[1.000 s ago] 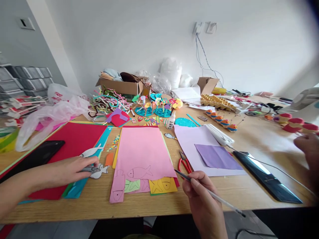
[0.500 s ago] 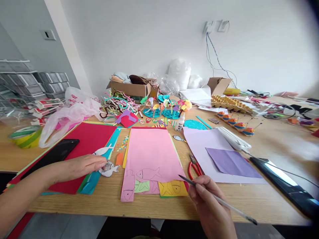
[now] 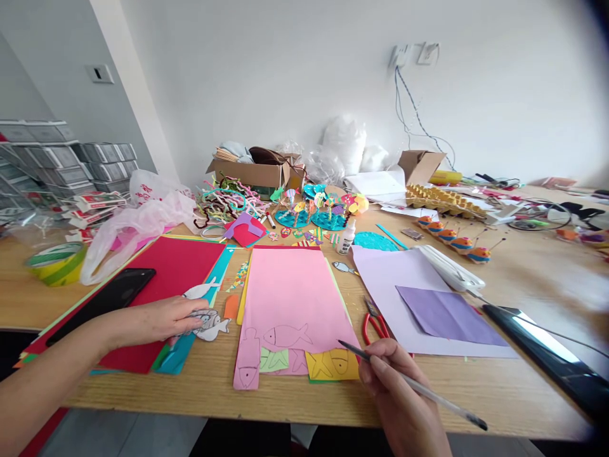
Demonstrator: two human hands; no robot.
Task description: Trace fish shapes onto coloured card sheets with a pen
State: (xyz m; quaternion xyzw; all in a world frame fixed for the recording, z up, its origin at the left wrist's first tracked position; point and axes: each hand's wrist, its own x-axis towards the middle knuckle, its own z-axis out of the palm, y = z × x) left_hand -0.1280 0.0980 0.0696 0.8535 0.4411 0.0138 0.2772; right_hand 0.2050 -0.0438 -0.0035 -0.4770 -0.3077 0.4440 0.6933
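My left hand [image 3: 162, 319] lies over the left paper stack, its fingers closed on a grey patterned fish cutout [image 3: 203, 318]. Under it is a white fish cutout [image 3: 216, 331], and another white one [image 3: 200, 290] rests just above the fingers. A pen [image 3: 435, 396] is pinched in my right hand [image 3: 402, 387], its tip pointing at the lower right part of the pink paper [image 3: 292, 285]. That sheet bears a drawn fish outline near its bottom edge. Smaller pieces with fish drawn on them stick out below: a pink strip [image 3: 246, 374], a green piece [image 3: 275, 360] and a yellow one [image 3: 333, 365].
Red-handled pliers [image 3: 375, 322] lie right of the pink paper, by lilac sheets [image 3: 380, 279]. A glue bottle [image 3: 347, 238] stands behind. A black phone [image 3: 102, 304] rests on red paper [image 3: 183, 260]. At right are a white cabled device [image 3: 451, 266] and a dark glossy slab [image 3: 537, 355].
The view has swung left, so things sit further right in the picture. My left hand's fingers have shifted over the fish cutouts. The right hand keeps the pen near the pink paper.
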